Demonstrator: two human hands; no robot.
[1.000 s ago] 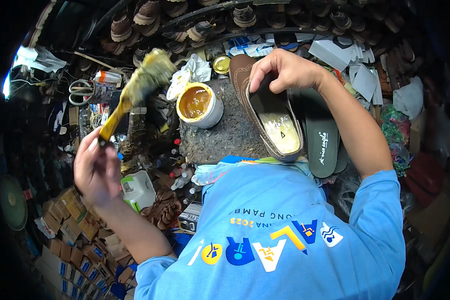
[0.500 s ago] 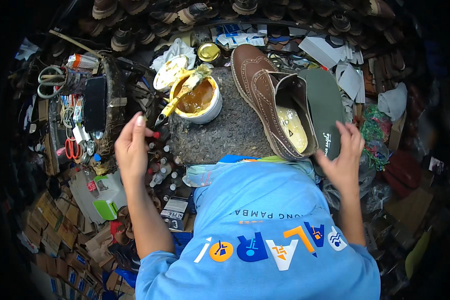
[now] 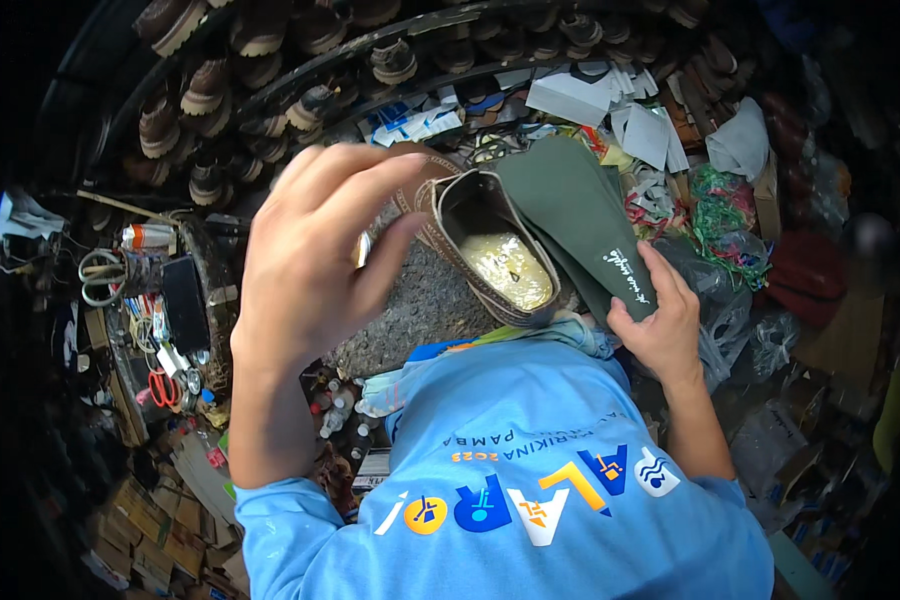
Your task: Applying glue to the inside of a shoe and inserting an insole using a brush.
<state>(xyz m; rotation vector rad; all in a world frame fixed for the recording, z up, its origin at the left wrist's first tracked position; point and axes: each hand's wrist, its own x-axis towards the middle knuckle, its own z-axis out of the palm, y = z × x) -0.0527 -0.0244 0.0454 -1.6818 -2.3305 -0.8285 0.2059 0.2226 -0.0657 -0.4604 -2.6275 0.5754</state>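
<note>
A brown leather shoe lies on a grey stone slab in front of me, and its inside heel shines with yellow glue. My right hand grips the lower end of a dark green insole that leans over the shoe's right side. Raised close to the camera, my left hand shows its back, fingers curved and nothing seen in it. Its thumb lies next to the shoe's left side. This hand hides whatever stands behind it.
Rows of worn shoe heels line the back. Scissors, a flat black object and small tools crowd the left. Paper scraps and plastic bags lie right. Small bottles stand below the slab.
My left hand put the brush into the glue tub, then rose toward the shoe, now covering the tub. My right hand took hold of the green insole beside the shoe.
</note>
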